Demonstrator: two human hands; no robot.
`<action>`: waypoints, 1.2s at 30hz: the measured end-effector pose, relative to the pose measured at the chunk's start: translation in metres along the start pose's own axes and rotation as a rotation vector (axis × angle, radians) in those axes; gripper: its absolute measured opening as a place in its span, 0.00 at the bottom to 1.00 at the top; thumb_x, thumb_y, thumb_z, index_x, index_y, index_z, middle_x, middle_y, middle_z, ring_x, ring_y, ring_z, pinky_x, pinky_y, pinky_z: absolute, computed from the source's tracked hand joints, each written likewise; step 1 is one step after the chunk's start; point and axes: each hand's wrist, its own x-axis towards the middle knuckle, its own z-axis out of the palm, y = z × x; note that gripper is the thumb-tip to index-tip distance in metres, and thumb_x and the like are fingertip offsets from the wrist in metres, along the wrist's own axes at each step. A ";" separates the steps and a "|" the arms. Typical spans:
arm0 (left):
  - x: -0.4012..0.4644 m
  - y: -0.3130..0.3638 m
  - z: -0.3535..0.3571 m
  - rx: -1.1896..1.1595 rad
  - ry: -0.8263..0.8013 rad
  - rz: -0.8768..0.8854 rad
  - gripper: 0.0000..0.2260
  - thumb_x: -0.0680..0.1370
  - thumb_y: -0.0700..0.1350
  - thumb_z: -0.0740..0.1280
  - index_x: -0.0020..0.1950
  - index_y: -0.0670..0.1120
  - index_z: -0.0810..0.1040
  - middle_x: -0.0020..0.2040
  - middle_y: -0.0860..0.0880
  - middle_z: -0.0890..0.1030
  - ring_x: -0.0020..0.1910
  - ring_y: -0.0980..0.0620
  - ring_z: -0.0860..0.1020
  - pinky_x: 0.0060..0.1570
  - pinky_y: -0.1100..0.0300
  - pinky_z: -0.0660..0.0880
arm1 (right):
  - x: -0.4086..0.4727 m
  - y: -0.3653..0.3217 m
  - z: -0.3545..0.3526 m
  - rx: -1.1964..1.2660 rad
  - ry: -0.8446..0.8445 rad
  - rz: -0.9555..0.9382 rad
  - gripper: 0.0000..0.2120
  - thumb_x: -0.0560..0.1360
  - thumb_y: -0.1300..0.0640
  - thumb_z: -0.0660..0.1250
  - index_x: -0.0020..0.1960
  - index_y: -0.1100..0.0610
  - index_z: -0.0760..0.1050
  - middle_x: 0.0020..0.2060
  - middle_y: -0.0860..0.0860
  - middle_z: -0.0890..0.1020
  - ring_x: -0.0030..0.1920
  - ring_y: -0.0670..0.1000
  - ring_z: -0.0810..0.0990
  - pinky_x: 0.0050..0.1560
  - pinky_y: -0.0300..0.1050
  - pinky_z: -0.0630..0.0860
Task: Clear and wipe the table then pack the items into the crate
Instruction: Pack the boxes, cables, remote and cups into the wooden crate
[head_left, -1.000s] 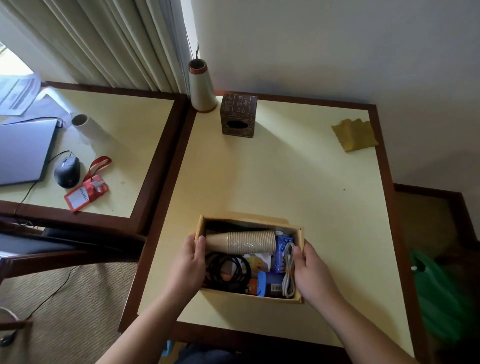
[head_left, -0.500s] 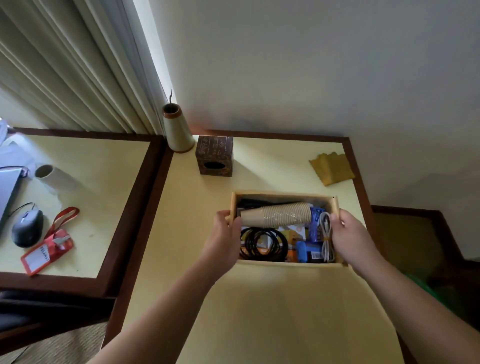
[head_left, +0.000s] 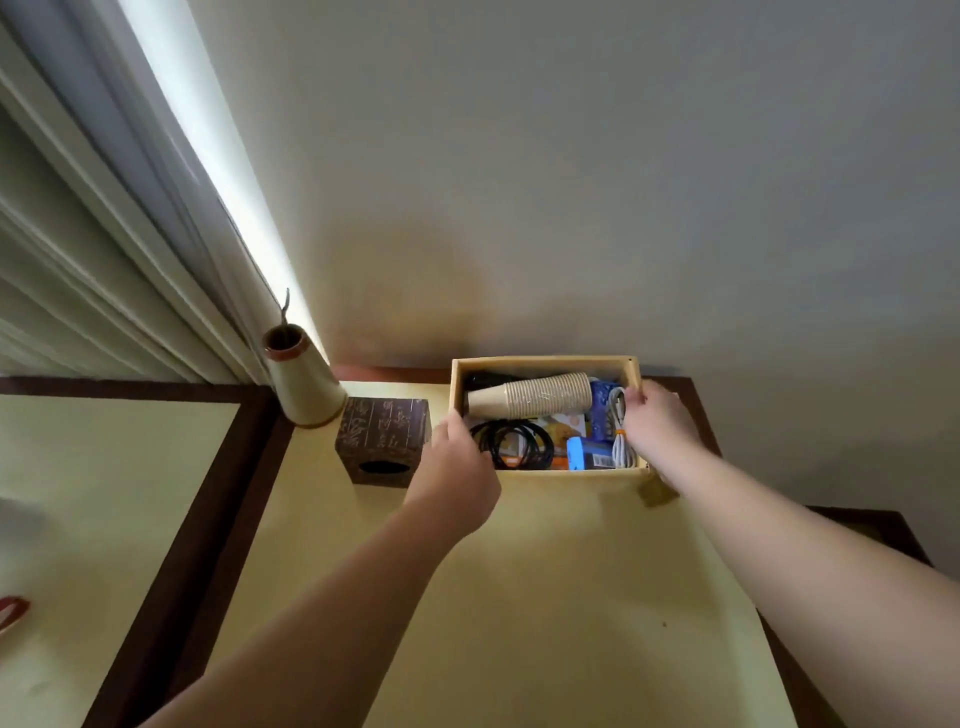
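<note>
A small wooden crate sits at the far edge of the yellow table, against the wall. It holds a stack of paper cups, a black cable coil, a white cable and blue packets. My left hand grips the crate's left side. On the crate's right side my right hand holds on, thumb over the rim. A corner of the yellow cloth shows beneath my right wrist.
A dark brown patterned tissue box stands just left of the crate, almost touching my left hand. A cream cone-shaped vase stands in the corner by the curtain. A second table adjoins on the left.
Both hands have carried the crate from the near edge of the table across to the far edge by the wall. It now lies where the yellow cloth lay, covering most of it.
</note>
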 end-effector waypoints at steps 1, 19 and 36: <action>0.010 0.001 0.001 0.008 -0.008 -0.010 0.29 0.84 0.45 0.64 0.82 0.41 0.57 0.75 0.44 0.68 0.72 0.44 0.71 0.72 0.45 0.72 | 0.009 -0.004 0.004 0.004 0.008 0.000 0.16 0.87 0.47 0.52 0.57 0.53 0.76 0.46 0.51 0.79 0.45 0.55 0.78 0.45 0.49 0.74; 0.079 0.011 0.005 0.072 0.050 -0.092 0.33 0.83 0.49 0.63 0.82 0.38 0.54 0.81 0.40 0.59 0.78 0.39 0.62 0.75 0.48 0.62 | 0.041 -0.003 0.042 0.421 -0.147 0.041 0.18 0.86 0.45 0.56 0.71 0.49 0.73 0.61 0.48 0.81 0.61 0.51 0.80 0.60 0.53 0.79; 0.010 -0.133 -0.039 -0.411 0.240 -0.332 0.39 0.79 0.68 0.64 0.84 0.54 0.54 0.81 0.47 0.65 0.78 0.44 0.66 0.74 0.42 0.67 | -0.132 -0.090 0.163 0.526 -0.495 -0.035 0.31 0.78 0.50 0.70 0.78 0.42 0.64 0.71 0.42 0.74 0.71 0.47 0.72 0.71 0.52 0.72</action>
